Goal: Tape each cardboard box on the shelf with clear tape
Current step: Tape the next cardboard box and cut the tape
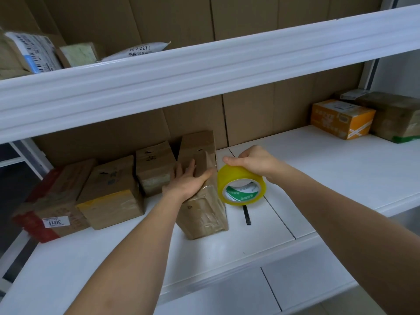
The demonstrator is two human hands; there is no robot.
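My left hand (188, 178) lies flat with straight fingers on top of the tall cardboard box (202, 189), which stands on the white shelf (318, 169) at the right end of a row of boxes, touching the shorter box (154, 169) to its left. My right hand (252, 162) grips the roll of clear tape (241, 185) from above, just right of the tall box and near its top edge. The main risk, as I judge it, is the strip wrinkling or folding onto itself if I pull the roll away at a slant, and the narrow, upright box could tip or slide if my flat hand eases off while I tug. I cannot make out the free end of the tape or whether it is already stuck down; the film on the box only shows as glare. The box's far face is hidden, and the right hand's fingertips are mostly behind the roll.
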